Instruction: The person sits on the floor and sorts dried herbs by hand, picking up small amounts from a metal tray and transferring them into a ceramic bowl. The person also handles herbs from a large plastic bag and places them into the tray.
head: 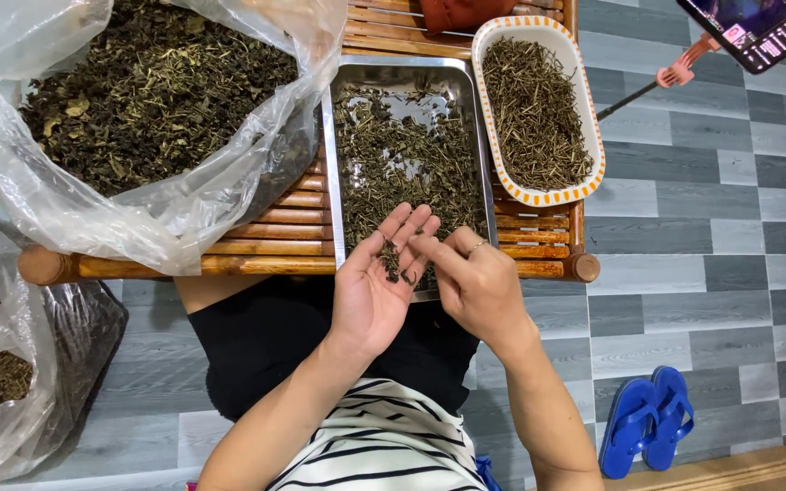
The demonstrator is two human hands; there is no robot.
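My left hand (373,286) lies palm up over the near edge of a metal tray (328,164), cupping a small pile of dried dark leaves (393,264). My right hand (475,282) reaches across, its fingertips touching the leaves on the left palm. A ring shows on one right finger. The tray holds a loose layer of dried herb bits (407,159). Right of it, an oblong white dish with an orange patterned rim (596,127) is full of sorted thin stems.
Tray and dish rest on a low bamboo slatted table (275,245). A big clear plastic bag of dried leaves (138,91) fills its left side. Another bag (2,364) sits on the floor at left. Blue sandals (648,418) and a phone on a stand (757,27) are at right.
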